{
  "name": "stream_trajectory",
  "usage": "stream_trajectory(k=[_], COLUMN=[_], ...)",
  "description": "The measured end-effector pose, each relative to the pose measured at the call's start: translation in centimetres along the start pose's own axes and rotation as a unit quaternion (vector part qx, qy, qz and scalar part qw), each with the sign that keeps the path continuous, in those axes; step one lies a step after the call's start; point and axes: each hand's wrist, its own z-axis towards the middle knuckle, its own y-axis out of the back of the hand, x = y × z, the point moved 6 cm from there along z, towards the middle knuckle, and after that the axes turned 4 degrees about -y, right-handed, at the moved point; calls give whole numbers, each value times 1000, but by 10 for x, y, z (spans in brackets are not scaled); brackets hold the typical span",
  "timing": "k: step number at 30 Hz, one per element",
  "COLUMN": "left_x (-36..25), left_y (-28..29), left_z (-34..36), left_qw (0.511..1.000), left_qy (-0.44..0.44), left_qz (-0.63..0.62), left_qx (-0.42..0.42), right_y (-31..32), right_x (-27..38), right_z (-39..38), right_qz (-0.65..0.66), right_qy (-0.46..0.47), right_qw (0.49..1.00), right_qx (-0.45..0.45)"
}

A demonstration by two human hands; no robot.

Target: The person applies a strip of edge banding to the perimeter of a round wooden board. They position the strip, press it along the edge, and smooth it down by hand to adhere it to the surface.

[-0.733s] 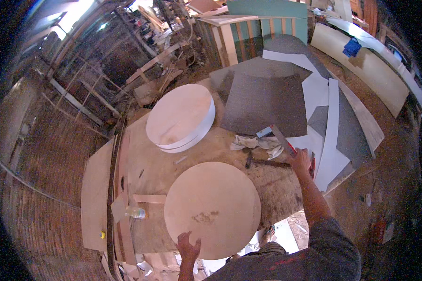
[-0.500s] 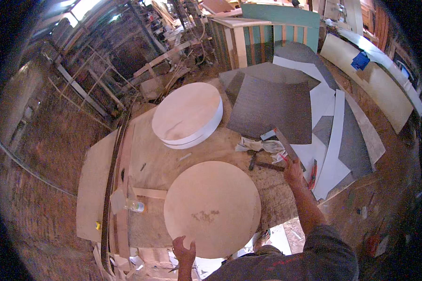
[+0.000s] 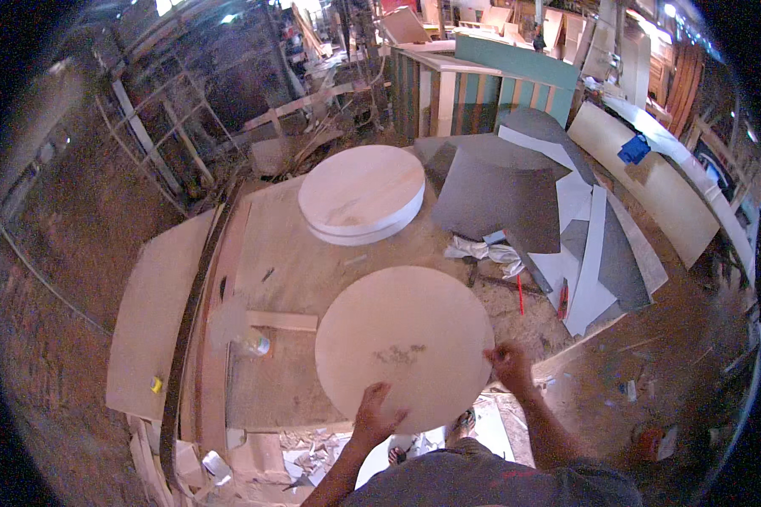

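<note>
A round pale wooden board (image 3: 406,338) with a dark smudge lies at the near edge of the bench. My left hand (image 3: 377,417) rests on its near rim, thumb apart from the fingers, holding nothing. At the right rim my right hand (image 3: 511,368) is closed, with curled fingers gripping the board's edge. Beyond that hand lie a red pencil (image 3: 521,296), a red cutter knife (image 3: 563,300) and a try square (image 3: 495,237) beside a crumpled white cloth (image 3: 482,250). A hammer, partly hidden, is near the cloth.
A thick round piece with a white side (image 3: 362,190) stands farther back. Dark grey sheets (image 3: 503,198) and white strips cover the bench's right part. A bottle (image 3: 258,344) and a yellow tape measure (image 3: 156,384) are at left. Scraps litter the floor.
My right hand has let go of the try square, which now lies by the sheets, and has come down to the board's right rim. My left hand has moved onto the board's near edge.
</note>
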Motion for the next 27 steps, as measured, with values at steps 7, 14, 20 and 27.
stream_trajectory(k=[7,14,20,27], left_x=[-53,-43,-65,-91], left_y=[-1,8,32,33], left_z=[-33,-64,-76,-55], left_qw=[858,773,786,832], left_qy=[6,97,74,66], left_qz=[-359,-497,-453,-408], left_qx=[367,383,414,370], right_y=[-76,-103,-101,-58], right_x=[159,151,163,143], right_z=[-141,-178,-186,-171], right_qz=[63,102,107,178], right_qy=[241,170,115,151], right_qw=[937,936,900,898], right_qx=[243,292,407,372])
